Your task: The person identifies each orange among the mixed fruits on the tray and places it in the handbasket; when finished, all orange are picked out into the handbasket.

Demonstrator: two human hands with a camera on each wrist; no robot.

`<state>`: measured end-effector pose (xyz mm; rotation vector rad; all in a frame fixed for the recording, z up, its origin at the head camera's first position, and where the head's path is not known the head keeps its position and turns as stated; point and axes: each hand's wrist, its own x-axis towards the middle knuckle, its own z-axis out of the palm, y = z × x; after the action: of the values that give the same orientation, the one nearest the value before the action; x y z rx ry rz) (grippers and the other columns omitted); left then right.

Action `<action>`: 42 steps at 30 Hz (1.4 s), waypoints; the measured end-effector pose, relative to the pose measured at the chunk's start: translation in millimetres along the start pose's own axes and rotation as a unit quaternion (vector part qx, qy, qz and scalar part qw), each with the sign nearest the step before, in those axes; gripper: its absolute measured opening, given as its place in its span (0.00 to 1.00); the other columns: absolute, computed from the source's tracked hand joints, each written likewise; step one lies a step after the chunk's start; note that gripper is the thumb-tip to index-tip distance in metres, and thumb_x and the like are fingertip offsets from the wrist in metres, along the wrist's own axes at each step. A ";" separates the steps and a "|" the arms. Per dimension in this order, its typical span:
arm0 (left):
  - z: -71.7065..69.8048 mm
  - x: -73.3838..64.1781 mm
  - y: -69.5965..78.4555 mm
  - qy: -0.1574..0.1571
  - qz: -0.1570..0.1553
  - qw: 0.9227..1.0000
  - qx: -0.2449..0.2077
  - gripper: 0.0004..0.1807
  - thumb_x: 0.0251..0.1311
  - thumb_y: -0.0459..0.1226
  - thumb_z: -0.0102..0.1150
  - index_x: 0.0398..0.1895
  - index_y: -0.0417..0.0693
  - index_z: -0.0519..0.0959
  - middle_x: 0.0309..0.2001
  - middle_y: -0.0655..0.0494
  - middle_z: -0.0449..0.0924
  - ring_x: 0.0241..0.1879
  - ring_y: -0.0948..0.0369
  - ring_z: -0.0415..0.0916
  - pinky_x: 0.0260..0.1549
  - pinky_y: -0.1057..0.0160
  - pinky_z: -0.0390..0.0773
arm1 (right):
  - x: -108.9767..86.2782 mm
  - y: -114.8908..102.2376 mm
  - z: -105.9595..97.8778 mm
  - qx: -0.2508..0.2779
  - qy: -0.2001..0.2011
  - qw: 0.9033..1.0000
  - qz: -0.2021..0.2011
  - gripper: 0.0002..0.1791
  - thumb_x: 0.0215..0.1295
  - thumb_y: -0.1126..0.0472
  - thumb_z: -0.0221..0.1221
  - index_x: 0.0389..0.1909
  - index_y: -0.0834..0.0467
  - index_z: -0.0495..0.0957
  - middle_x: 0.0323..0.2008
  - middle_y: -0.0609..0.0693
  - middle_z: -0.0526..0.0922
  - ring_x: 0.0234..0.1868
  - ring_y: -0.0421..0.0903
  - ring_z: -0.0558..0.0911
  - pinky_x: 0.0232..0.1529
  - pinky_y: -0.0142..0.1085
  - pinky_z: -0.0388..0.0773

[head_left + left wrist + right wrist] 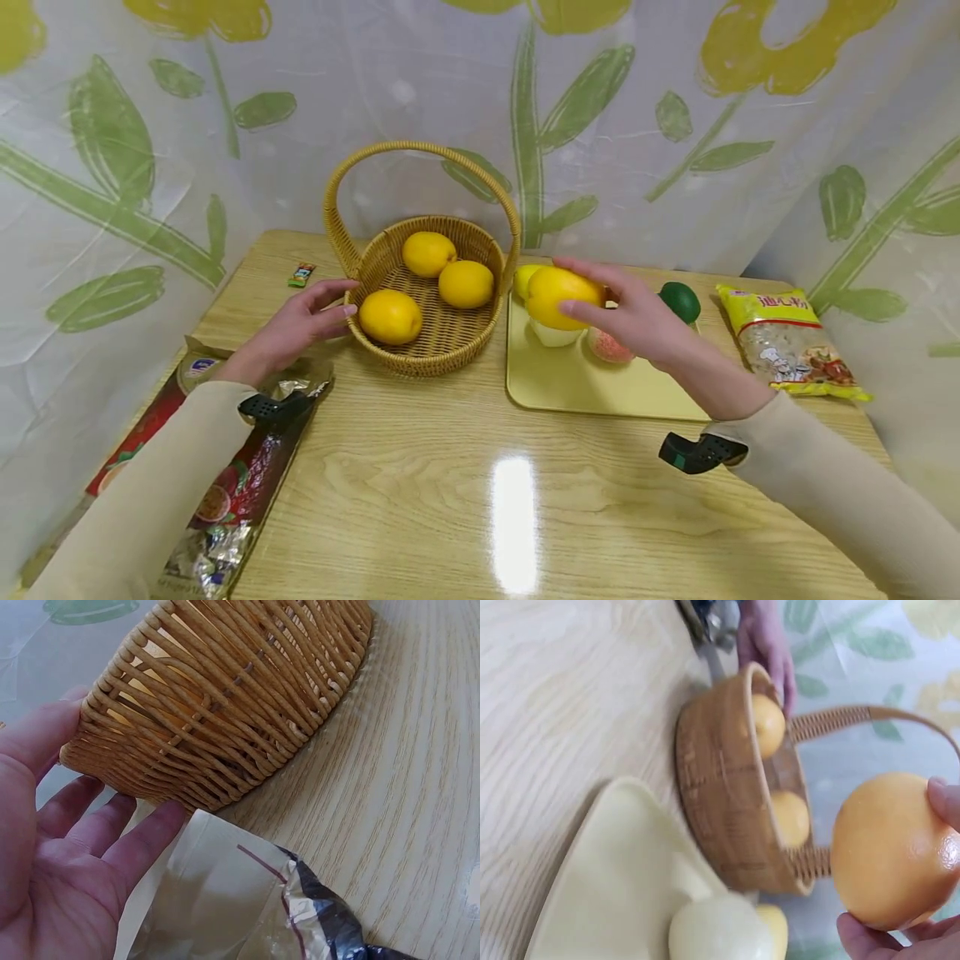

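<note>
My right hand (637,312) holds a yellow-orange fruit (562,297) between thumb and fingers, raised over the tray's left part. To its left stands a round wicker basket (427,365) with a tall arched handle, containing three similar yellow fruits (391,317). With extended fingers, my left hand (300,321) touches the basket's left side near the rim. The left wrist view shows its palm and its fingers (150,840) against the woven wall. In the right wrist view the held fruit (892,851) looks smooth and glossy.
A pale yellow tray (592,396) carries a pinkish fruit (609,346), a whitish item (553,335), a dark green item (680,302) and another yellow fruit (522,279). Right of it lies a food bag (787,342). A large foil package (225,483) and a small packet (302,274) are at left.
</note>
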<state>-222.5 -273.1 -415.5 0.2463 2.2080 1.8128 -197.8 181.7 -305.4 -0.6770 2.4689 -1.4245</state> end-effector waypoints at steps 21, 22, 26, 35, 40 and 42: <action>3.2 4.6 -1.2 0.001 -0.001 1.000 -0.004 0.31 0.71 0.41 0.54 0.72 0.41 0.59 0.74 0.44 0.53 0.62 0.57 0.67 0.56 0.53 0.77 | 86.0 -21.1 85.4 -0.110 -0.141 0.982 -0.054 0.32 0.68 0.46 0.60 0.71 0.41 0.65 0.68 0.40 0.68 0.67 0.40 0.65 0.64 0.39 0.67; 3.1 4.2 -0.9 0.003 -0.001 1.000 -0.004 0.30 0.71 0.41 0.55 0.72 0.41 0.59 0.73 0.44 0.53 0.61 0.58 0.68 0.55 0.53 0.78 | 89.7 -19.9 87.8 -0.116 -0.149 0.980 -0.055 0.31 0.68 0.46 0.60 0.71 0.42 0.66 0.68 0.40 0.68 0.67 0.41 0.66 0.65 0.39 0.67; 3.1 2.9 0.1 0.005 -0.002 1.000 -0.005 0.30 0.71 0.40 0.55 0.71 0.40 0.60 0.73 0.44 0.54 0.60 0.59 0.69 0.55 0.53 0.78 | 100.4 -16.8 97.8 -0.115 -0.186 0.974 -0.059 0.32 0.68 0.46 0.60 0.71 0.46 0.66 0.68 0.43 0.69 0.67 0.42 0.67 0.67 0.39 0.66; 2.1 2.6 1.3 0.010 -0.005 1.000 -0.007 0.29 0.71 0.41 0.55 0.71 0.42 0.61 0.72 0.44 0.56 0.59 0.59 0.70 0.56 0.53 0.77 | 113.2 -20.0 108.1 -0.155 -0.152 0.974 -0.060 0.32 0.68 0.48 0.61 0.71 0.49 0.66 0.66 0.48 0.72 0.55 0.44 0.73 0.58 0.36 0.70; 1.2 2.0 1.6 0.015 -0.010 1.000 -0.009 0.29 0.71 0.40 0.55 0.71 0.42 0.61 0.71 0.46 0.57 0.59 0.58 0.70 0.56 0.53 0.78 | 117.4 -18.9 107.5 -0.168 -0.129 0.976 -0.043 0.32 0.68 0.49 0.61 0.71 0.48 0.67 0.65 0.49 0.73 0.59 0.45 0.71 0.62 0.37 0.67; 1.2 2.0 1.5 0.017 -0.011 1.000 -0.010 0.29 0.71 0.40 0.55 0.70 0.42 0.61 0.71 0.46 0.58 0.60 0.56 0.69 0.56 0.53 0.78 | 118.4 -17.5 107.7 -0.165 -0.120 0.978 -0.035 0.32 0.68 0.49 0.62 0.71 0.47 0.67 0.65 0.50 0.73 0.62 0.46 0.70 0.64 0.38 0.66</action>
<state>-224.1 -271.1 -414.5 0.1885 2.2057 1.8382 -253.1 34.5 -340.0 -0.9483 2.5272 -0.8939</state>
